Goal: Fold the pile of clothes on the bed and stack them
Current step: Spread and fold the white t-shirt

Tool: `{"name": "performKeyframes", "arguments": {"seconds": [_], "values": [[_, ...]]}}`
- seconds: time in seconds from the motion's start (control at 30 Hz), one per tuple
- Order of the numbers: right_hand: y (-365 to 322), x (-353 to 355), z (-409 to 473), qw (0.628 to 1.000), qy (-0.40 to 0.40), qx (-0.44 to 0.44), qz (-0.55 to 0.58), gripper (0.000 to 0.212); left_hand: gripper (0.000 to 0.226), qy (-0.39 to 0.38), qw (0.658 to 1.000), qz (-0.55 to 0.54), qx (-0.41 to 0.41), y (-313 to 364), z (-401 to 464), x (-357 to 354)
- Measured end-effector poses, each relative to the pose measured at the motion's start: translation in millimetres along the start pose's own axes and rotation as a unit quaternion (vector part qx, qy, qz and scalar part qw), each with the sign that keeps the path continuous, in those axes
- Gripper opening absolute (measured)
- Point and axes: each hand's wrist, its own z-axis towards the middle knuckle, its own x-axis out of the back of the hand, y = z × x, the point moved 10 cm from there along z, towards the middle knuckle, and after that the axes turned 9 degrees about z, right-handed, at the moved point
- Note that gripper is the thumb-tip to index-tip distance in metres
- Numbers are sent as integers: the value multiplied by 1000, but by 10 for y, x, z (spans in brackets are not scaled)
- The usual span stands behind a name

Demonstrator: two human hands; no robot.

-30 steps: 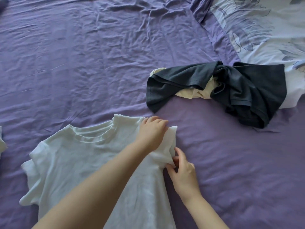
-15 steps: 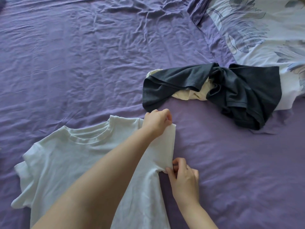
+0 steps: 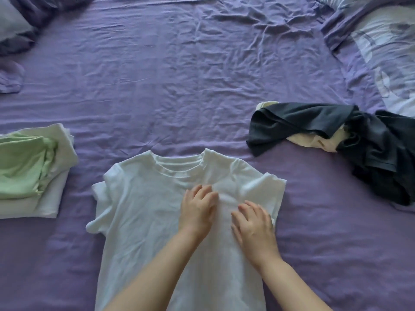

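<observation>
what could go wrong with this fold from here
The white t-shirt still has creases under both hands; the left hand and right hand may fold them in. Its left sleeve is bunched, so the fold could come out lopsided. The dark garment lies close and could snag a sideways fold.

Matt white cloth tee [image 3: 143, 212], creased purple cloth sheet [image 3: 179, 70]

The sheet [image 3: 179, 75] is purple all over. Near centre the T-shirt [image 3: 146, 209] is white. At left the stack [image 3: 29, 171] is pale green over white. At right the pile [image 3: 348, 135] is dark charcoal with cream beneath. Far right the quilt [image 3: 386, 52] is pale lilac with a purple-grey leaf print.
</observation>
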Motion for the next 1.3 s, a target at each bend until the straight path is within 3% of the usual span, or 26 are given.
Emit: {"name": "performKeyframes", "arguments": {"seconds": [0.23,0.4,0.47,0.57,0.67,0.77,0.87,0.97,1.1,1.23,1.3], "values": [[-621,-536,194,996,-68,56,-35,37,41,-103,987,111,55,-900,-701,62],[-1341,-994,373,974,-194,109,-44,64,31,-11,989,86,118,-1670,-837,510],[-1659,-1098,466,966,-214,133,-57,64,36,23,981,72,176,-2041,-896,693],[-2054,-1229,654,959,-229,151,-65,58,42,62,961,-39,266,-2589,-950,832],[-2398,-1323,921,958,-239,159,-16,52,54,22,953,-97,288,-2946,-809,764],[-2517,-1421,1259,959,-249,135,9,53,63,-35,950,-142,277,-3067,-564,715],[-2564,-1463,1454,959,-255,122,24,54,34,-100,945,-132,281,-3103,-475,728],[-2523,-1489,1470,958,-273,87,31,57,16,-62,934,-205,287,-3144,-544,862],[-2511,-1486,1441,958,-276,37,60,63,23,-26,859,-405,311,-3169,-603,985],[-2505,-1475,1386,963,-263,25,56,65,23,-37,879,-355,318,-3176,-596,1016],[-2488,-1485,1338,966,-252,35,35,67,58,-79,855,-395,327,-3119,-656,896]]}}
